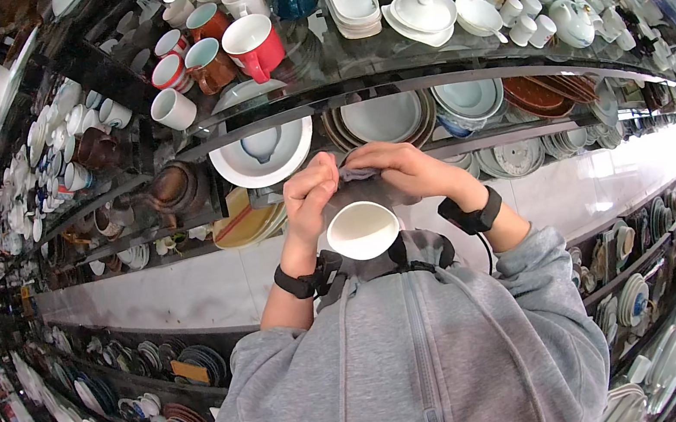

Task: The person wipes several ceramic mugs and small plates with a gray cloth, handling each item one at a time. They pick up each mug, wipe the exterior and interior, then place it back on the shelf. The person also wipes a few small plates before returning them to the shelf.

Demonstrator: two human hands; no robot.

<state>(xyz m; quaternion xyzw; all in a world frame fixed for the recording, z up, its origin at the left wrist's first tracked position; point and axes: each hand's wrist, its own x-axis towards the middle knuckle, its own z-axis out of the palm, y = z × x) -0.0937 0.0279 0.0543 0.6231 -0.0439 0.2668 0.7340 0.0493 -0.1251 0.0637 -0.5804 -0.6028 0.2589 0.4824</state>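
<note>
A small grey cloth (360,172) is bunched between my two hands, at the edge of the shelving. My left hand (311,192) is curled into a fist at the cloth's left end; its fingertips are partly hidden. Bent over the cloth from the right are the fingers of my right hand (403,165). Just below the hands, close to my chest, a white cup (364,230) shows its bare inside. What supports the cup is hard to make out. A large white bowl (264,153) sits on the shelf beyond my left hand.
Mugs, including a red mug (254,46), crowd the dark upper shelf (332,81) with white dishes and teapots (572,22). Stacked bowls (382,118) fill the shelf below. Behind me, more racks hold plates (197,366) on both sides of a pale tiled floor (181,300).
</note>
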